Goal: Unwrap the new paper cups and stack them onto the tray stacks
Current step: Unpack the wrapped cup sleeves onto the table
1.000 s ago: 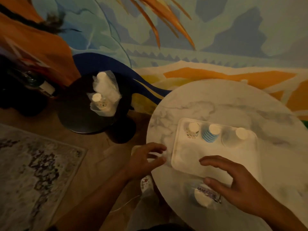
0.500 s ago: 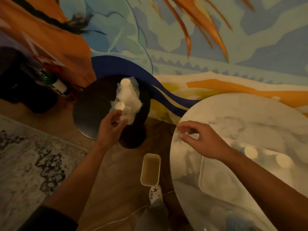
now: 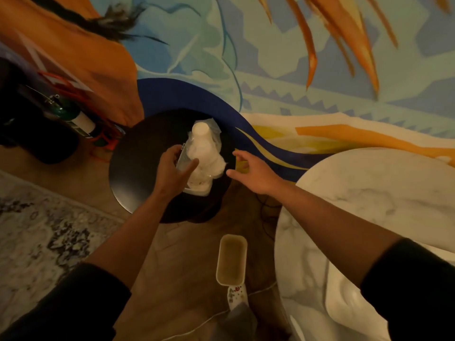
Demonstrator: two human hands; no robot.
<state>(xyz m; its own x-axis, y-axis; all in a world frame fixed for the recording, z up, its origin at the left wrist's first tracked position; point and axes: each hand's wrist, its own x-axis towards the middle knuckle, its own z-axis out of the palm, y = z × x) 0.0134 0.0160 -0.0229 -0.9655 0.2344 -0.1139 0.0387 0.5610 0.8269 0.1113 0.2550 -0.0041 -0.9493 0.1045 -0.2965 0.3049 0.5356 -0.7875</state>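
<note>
Wrapped cups (image 3: pixel 205 158) stand upright on the dark side table (image 3: pixel 138 168), well apart from the marble table w/ tray — left hand (image 3: pixel 172 171) pinches the plastic to steady it, right hand (image 3: pixel 251 171) just beside, fingers spread & empty, prob. to peel.

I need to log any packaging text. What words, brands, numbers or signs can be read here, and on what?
None can be read.
Wrapped paper cups: no print shows on the plastic.
Green bottle: its white label is too blurred to read.
</note>
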